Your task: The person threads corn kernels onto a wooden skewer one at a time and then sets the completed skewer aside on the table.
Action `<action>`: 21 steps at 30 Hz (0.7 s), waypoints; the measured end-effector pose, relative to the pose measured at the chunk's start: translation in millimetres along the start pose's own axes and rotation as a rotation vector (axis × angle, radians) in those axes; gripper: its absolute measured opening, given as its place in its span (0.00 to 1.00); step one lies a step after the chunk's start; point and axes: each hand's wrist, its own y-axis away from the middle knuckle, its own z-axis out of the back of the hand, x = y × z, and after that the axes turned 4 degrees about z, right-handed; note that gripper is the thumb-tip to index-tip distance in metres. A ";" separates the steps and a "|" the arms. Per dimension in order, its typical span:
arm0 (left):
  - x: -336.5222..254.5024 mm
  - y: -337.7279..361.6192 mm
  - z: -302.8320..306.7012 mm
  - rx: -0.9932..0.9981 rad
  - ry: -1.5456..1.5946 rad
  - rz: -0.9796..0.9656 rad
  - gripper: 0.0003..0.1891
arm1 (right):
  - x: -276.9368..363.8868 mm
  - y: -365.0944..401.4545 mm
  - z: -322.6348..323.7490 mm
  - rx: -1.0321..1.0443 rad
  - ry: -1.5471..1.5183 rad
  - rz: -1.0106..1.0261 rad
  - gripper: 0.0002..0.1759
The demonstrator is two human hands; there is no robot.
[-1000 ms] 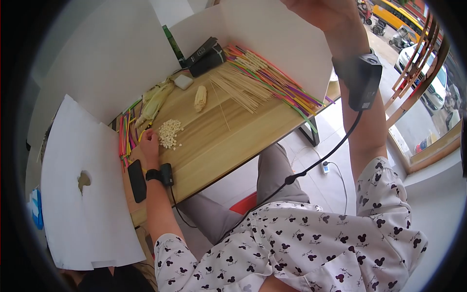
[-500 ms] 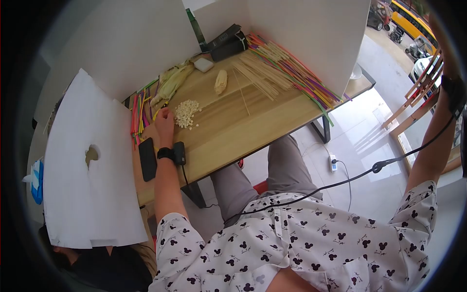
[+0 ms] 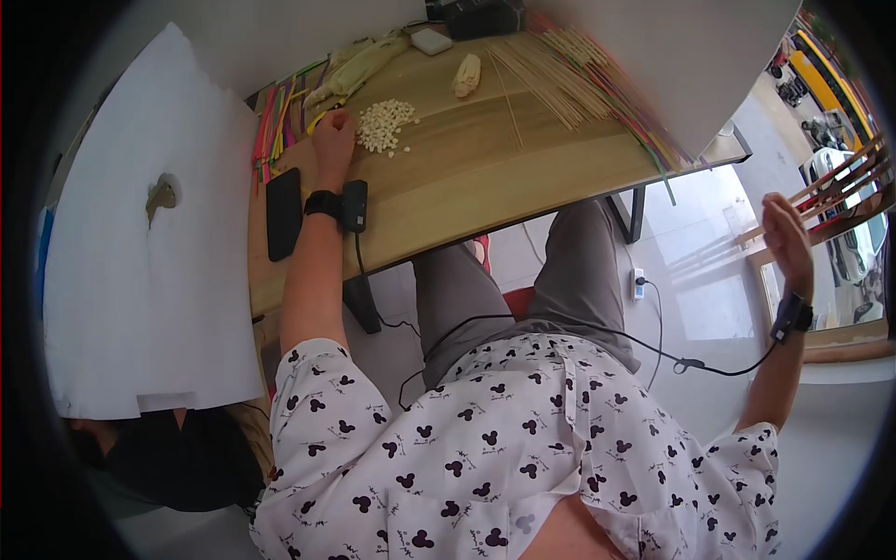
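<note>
My left hand [image 3: 333, 137] rests on the wooden table [image 3: 448, 196] with its fingers curled closed. A yellow item [image 3: 315, 121] shows partly beside the fingers; whether they hold it is hidden. Just right of that hand lies a pile of pale corn kernels [image 3: 385, 126]. Farther back are a corn cob [image 3: 467, 77] and an ear of corn in its husk [image 3: 359, 73]. My right hand [image 3: 789, 241] is raised off the table's right side, fingers loosely bent and nothing visible in it.
A black phone [image 3: 283, 215] lies near my left wrist. Thin wooden sticks [image 3: 551, 89] and colored strips [image 3: 273, 131] lie on the table. A white board [image 3: 149, 280] stands at left, with a person partly behind it. A black cable [image 3: 616, 329] crosses my lap.
My right hand has come down from the upper right edge into view. My left hand stays beside the kernels. The whole view has tilted downward.
</note>
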 end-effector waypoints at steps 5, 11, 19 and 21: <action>-10.6 4.7 2.3 -0.026 0.059 -0.032 0.13 | -71.4 8.5 -178.8 0.708 0.116 -0.299 0.12; 8.7 -3.2 -5.3 -0.080 0.030 -0.068 0.14 | -154.0 30.6 -325.0 1.034 0.321 -0.283 0.20; 20.1 -8.9 -15.3 -0.083 0.104 -0.114 0.16 | -135.6 17.4 -344.2 1.310 0.511 -0.208 0.14; 37.9 -19.8 -21.6 -0.090 0.091 -0.135 0.16 | -130.1 18.0 -347.7 1.311 0.553 -0.266 0.14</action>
